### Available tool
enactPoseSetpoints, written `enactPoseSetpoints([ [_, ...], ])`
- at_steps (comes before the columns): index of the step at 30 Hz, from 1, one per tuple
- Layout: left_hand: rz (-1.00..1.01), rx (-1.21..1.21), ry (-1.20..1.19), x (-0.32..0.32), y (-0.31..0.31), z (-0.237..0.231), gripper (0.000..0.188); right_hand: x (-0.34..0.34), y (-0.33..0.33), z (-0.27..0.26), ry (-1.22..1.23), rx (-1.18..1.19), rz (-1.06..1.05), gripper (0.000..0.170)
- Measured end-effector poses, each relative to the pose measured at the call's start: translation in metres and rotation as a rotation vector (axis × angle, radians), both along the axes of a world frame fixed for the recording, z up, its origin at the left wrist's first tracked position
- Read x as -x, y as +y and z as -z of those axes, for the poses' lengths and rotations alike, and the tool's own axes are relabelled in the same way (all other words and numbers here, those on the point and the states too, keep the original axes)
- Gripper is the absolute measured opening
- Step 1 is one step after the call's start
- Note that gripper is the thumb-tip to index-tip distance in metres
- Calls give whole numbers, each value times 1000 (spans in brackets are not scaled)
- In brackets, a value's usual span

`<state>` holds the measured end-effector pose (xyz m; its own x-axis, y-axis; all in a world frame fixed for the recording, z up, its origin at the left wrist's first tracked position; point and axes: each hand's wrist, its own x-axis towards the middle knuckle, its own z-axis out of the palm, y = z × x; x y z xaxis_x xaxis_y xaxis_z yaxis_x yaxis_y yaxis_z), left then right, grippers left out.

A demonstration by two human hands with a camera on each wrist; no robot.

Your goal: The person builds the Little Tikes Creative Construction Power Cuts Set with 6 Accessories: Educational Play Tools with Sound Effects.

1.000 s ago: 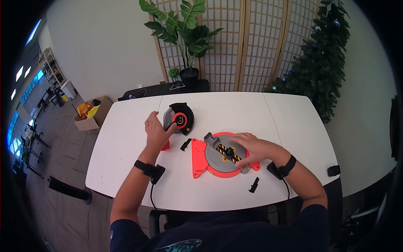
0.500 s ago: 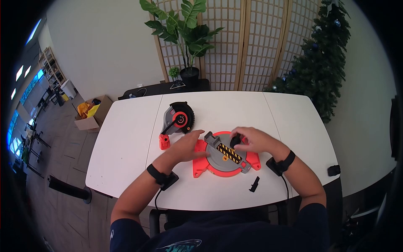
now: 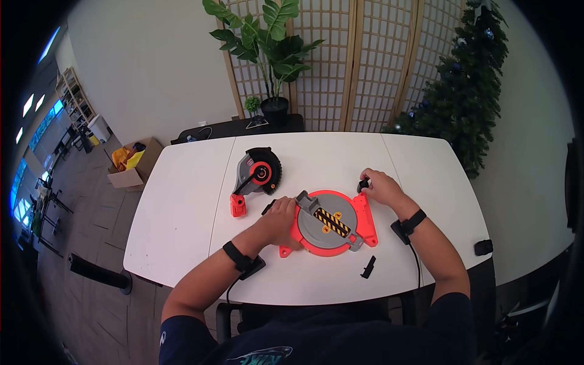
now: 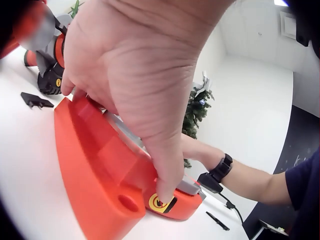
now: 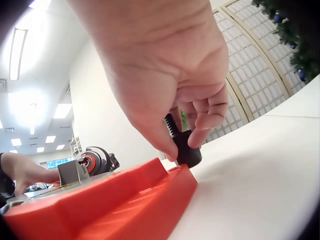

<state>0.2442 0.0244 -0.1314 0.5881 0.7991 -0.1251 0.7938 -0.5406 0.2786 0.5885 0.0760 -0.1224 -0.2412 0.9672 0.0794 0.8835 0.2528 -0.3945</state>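
Orange-red base [image 3: 367, 219]: it lies flat on the white table [image 3: 182, 231], in front of the person, and I see the grey turntable [image 3: 313, 230] sitting in it.
Striped strip [image 3: 332, 222]: it lies across the turntable, so I judge this portion is already assembled.
Left hand [image 3: 277, 225]: it rests over the left side of the base, with thumb and fingers spread well apart; the thumb touches near a yellow sticker [image 4: 159, 202]. I think it steadies the base.
Right hand [image 3: 380, 185]: thumb and fingers are together on the black knob [image 5: 190, 151], pinching it.
Black knob: it is off the turntable, at the far right corner of the base, with its threaded screw pointing up. If it touches the base, I cannot tell.
Saw head [image 3: 246, 164]: it lies on the table beyond the base and to its left, well apart from it, so I judge that this joining is not done.
Black clips: one [image 3: 369, 267] lies loose on the near side of the base, the other [image 4: 36, 100] just beside the left hand; neither is fitted.
Progress: in my judgement the base looks complete in its main body, while saw head, knob and both clips are separate from it.
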Motion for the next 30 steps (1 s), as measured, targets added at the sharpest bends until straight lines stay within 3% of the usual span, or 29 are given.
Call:
enactPoseSetpoints([
  [8,44,-31,-73,4,10,8,127,-10,6,8,10,-72,91,34],
  [11,35,-4,-78,3,13,3,125,-23,5,9,-93,-108,135,36],
  [13,29,14,-84,3,15,2,124,-29,0,4,-284,32,130,39],
  [20,-1,32,-114,5,29,5,127,-39,-11,-8,-409,202,98,45],
  [24,-30,66,-158,4,32,3,126,-22,-18,-10,-428,103,147,48],
  [27,-6,46,-184,5,37,8,124,1,-23,-16,-291,33,114,52],
  [29,-11,24,-168,4,37,10,125,17,-25,-20,-205,98,-70,71],
  [30,-16,2,-152,3,37,10,126,26,-29,-23,-204,99,-70,71],
])
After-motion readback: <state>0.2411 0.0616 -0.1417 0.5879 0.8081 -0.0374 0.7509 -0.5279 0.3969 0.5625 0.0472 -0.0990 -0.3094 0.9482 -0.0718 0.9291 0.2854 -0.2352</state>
